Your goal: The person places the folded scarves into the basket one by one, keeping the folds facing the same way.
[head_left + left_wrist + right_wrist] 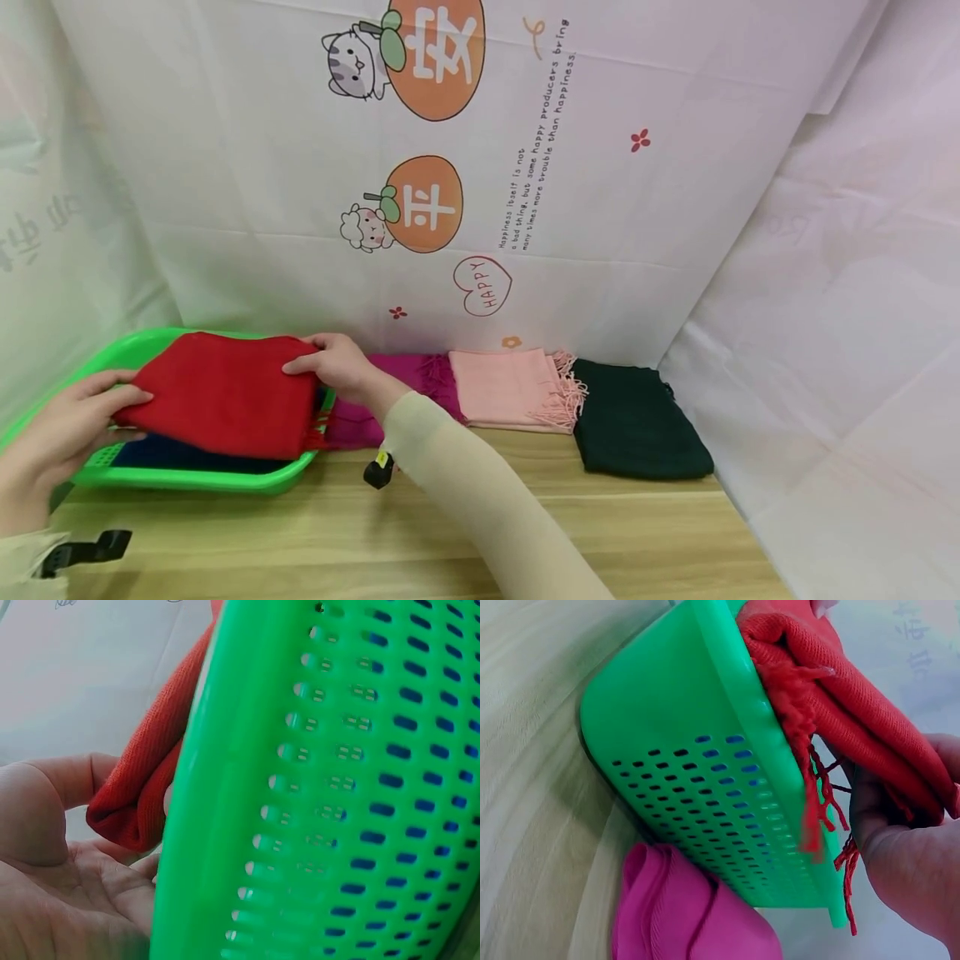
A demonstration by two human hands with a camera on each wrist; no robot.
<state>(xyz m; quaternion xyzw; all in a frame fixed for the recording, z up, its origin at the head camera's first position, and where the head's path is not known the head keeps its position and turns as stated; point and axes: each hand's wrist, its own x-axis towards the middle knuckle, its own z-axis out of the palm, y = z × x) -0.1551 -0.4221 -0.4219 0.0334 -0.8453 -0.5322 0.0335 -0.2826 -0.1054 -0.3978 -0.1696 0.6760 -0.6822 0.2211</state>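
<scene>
A folded red fringed scarf [225,396] is held above a green plastic basket [247,482] on the left of the table. My left hand [71,429] grips its left edge, thumb on top. At its upper right corner my right hand [337,367] pinches it. In the left wrist view the scarf's folded edge [142,772] lies between thumb and fingers, beside the basket wall [195,787]. Red fringe [810,772] hangs over the basket rim in the right wrist view. Beneath the scarf, dark blue cloth [180,454] shows inside the basket.
Along the back wall lie a folded magenta scarf [360,425], a pink fringed scarf [502,387] and a dark green scarf [637,421]. The magenta one is right beside the basket. White printed cloth [600,208] hangs behind the wooden table [450,517] and at both sides.
</scene>
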